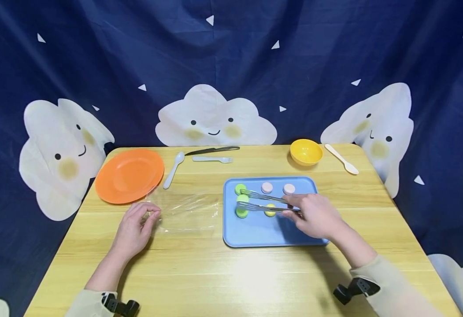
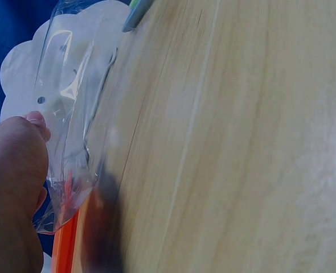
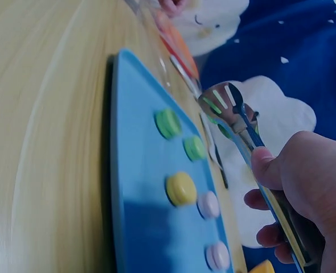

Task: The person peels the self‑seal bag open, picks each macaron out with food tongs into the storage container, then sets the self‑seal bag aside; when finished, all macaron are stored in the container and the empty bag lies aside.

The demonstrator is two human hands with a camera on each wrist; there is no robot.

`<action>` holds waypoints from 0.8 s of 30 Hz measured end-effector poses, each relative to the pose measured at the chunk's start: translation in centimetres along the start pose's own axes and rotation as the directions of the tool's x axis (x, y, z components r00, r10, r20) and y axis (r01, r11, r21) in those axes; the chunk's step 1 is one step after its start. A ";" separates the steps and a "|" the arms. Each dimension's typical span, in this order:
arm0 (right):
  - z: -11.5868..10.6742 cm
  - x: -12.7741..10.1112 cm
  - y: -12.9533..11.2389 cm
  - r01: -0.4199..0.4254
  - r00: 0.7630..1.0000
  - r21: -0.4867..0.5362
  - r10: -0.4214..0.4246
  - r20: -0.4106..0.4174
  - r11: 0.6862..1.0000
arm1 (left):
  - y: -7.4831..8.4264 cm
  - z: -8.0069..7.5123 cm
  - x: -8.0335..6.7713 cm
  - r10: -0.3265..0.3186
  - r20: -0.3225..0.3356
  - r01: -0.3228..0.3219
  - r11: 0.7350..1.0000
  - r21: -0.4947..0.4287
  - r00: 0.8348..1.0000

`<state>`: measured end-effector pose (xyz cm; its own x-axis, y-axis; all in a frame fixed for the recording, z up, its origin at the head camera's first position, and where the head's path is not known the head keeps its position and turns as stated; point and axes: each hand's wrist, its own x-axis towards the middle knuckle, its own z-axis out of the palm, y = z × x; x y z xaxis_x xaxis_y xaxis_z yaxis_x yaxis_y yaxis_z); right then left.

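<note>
My left hand (image 1: 134,228) pinches the edge of a clear plastic bag (image 1: 187,213), which stretches right over the table. In the left wrist view the bag (image 2: 68,136) looks wrinkled, its mouth hard to make out. My right hand (image 1: 316,214) grips metal tongs (image 1: 271,208) above a blue tray (image 1: 255,235). Between the slotted tips of the tongs is a green macaron (image 1: 242,200), lifted off the tray. On the tray lie two more green macarons (image 3: 168,123), a yellow macaron (image 3: 181,189) and two pale pink macarons (image 3: 208,205).
An orange plate (image 1: 130,176) sits at the back left, beside a white spoon (image 1: 173,170). Behind the bag lie a dark knife (image 1: 212,150) and a white fork (image 1: 212,159). A yellow bowl (image 1: 306,152) and a cream spoon (image 1: 341,159) stand at the back right.
</note>
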<state>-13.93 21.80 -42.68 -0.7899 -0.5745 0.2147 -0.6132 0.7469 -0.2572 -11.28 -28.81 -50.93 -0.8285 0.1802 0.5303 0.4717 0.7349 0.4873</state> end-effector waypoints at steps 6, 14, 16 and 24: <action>-1.6 -2.3 1.7 -0.021 0.999 0.000 0.021 -0.025 1.000 | 0.1 -0.1 0.1 -0.003 0.004 0.003 1.000 0.000 1.000; -2.4 -5.4 4.1 -0.107 0.991 -0.040 0.104 -0.080 0.993 | 0.2 0.1 0.1 -0.005 0.008 0.005 1.000 0.005 1.000; -2.5 -6.1 4.7 -0.121 0.989 -0.049 0.116 -0.089 0.992 | 0.1 0.1 0.1 -0.006 0.009 0.006 1.000 0.004 1.000; -2.3 -8.4 6.1 -0.159 0.985 -0.074 0.153 -0.084 0.985 | 0.1 0.1 0.0 -0.011 0.001 0.011 1.000 0.000 1.000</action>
<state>-10.99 32.00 -43.93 -0.8705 -0.4235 0.2508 -0.4771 0.8514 -0.2179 -11.29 -28.71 -50.93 -0.8341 0.1728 0.5238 0.4624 0.7367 0.4933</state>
